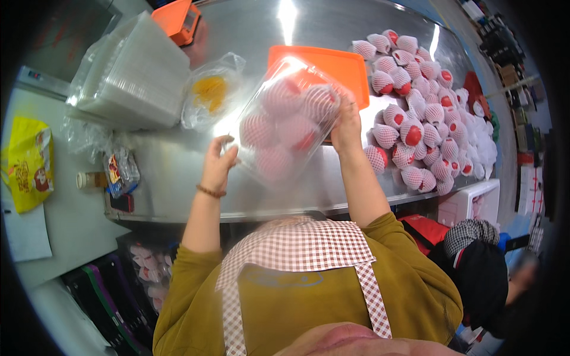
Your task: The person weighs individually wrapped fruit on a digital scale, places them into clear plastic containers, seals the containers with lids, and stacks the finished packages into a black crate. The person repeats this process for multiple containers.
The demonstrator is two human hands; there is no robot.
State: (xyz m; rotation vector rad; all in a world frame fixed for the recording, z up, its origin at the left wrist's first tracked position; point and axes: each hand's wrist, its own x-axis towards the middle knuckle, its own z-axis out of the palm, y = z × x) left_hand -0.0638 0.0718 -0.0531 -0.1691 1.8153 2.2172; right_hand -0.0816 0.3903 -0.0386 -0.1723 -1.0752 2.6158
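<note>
A clear plastic clamshell box (285,129) holds several red fruits in white foam nets, slightly blurred. My right hand (349,122) grips its right side, tilting the box above the steel table. Just off the box's lower left edge is my left hand (220,162), fingers curled and apart, with nothing plainly held. Behind the box lies an orange tray (343,66), partly covered by it. To the left, a clear bag (229,66) contains yellow rubber bands (211,91).
Stacked clear plastic boxes (133,75) stand at the left, near an orange device (178,20). Netted red fruits (412,131) crowd the steel table's (173,178) right side. White foam nets (481,142) are heaped beyond. A person (481,276) is low at the right.
</note>
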